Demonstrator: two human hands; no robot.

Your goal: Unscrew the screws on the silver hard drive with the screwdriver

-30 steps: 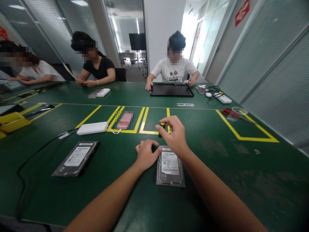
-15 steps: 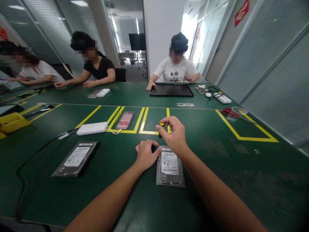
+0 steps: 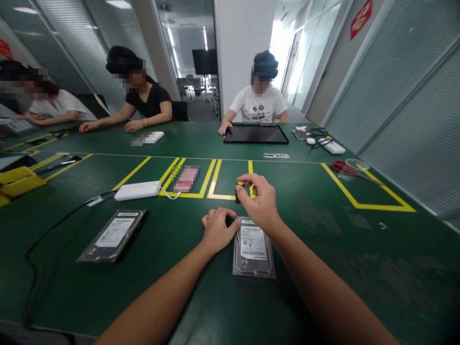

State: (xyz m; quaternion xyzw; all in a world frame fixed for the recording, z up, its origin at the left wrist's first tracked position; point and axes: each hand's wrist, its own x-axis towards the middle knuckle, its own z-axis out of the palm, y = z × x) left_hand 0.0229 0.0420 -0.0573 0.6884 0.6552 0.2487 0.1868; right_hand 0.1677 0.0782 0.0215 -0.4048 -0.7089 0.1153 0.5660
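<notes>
A silver hard drive (image 3: 253,247) with a white label lies flat on the green table in front of me. Held upright over its far left corner is a small screwdriver (image 3: 238,192) with a black and yellow handle. My right hand (image 3: 260,199) pinches that handle between thumb and fingers, and the thin shaft points down at the corner. At the same corner my left hand (image 3: 219,232) grips the drive's edge, its thumb on the edge and its index finger close to the shaft. The exact contact of the tip is hidden by my fingers.
To the left lies a second hard drive (image 3: 114,235). Behind it are a white power strip (image 3: 138,190) with a black cable and a blurred phone (image 3: 186,178). Red-handled scissors (image 3: 339,166) and a clear cup (image 3: 354,168) sit right. Across, a person touches a black panel (image 3: 256,133).
My hands and the hard drive stay in place; the screwdriver handle looks slightly turned or shifted in my right fingers. Across the table, a person's raised hand has lowered out of sight.
</notes>
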